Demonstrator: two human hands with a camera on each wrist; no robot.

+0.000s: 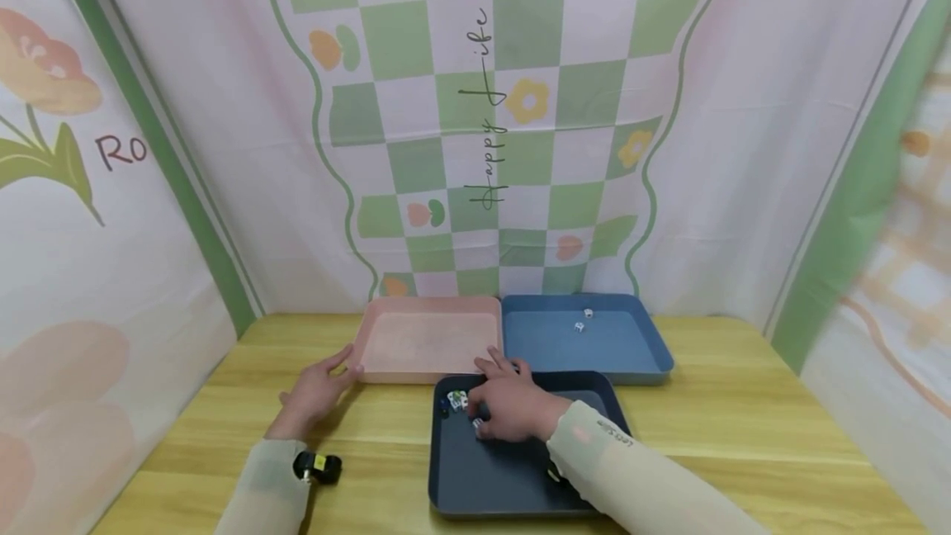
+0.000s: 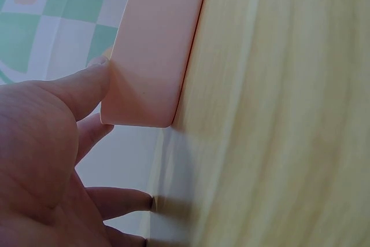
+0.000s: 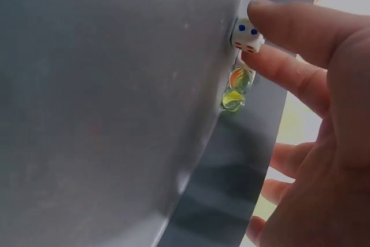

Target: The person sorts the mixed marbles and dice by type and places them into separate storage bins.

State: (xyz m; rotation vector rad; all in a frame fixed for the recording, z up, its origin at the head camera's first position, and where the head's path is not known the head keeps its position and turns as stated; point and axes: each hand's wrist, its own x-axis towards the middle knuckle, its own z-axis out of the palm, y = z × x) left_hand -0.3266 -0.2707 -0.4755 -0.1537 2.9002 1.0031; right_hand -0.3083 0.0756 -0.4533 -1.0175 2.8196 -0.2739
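My right hand (image 1: 513, 404) reaches into the dark tray (image 1: 513, 481), and its thumb and index finger pinch a white die (image 3: 247, 36) with blue and red pips. Just beside that die, glass marbles (image 3: 233, 100) with yellow and orange swirls lie along the tray wall, a second white die partly hidden behind them. At the left front corner of the pink tray (image 1: 427, 376), my left hand (image 1: 315, 395) touches the rim with its thumb and index finger. Its other fingers (image 2: 118, 202) extend loosely below the corner.
A blue tray (image 1: 617, 357) with two white dice (image 1: 579, 327) adjoins the pink tray on the right. Both stand at the back of the wooden table (image 1: 371, 469), against a checkered curtain (image 1: 461, 106). The dark tray sits in front of them.
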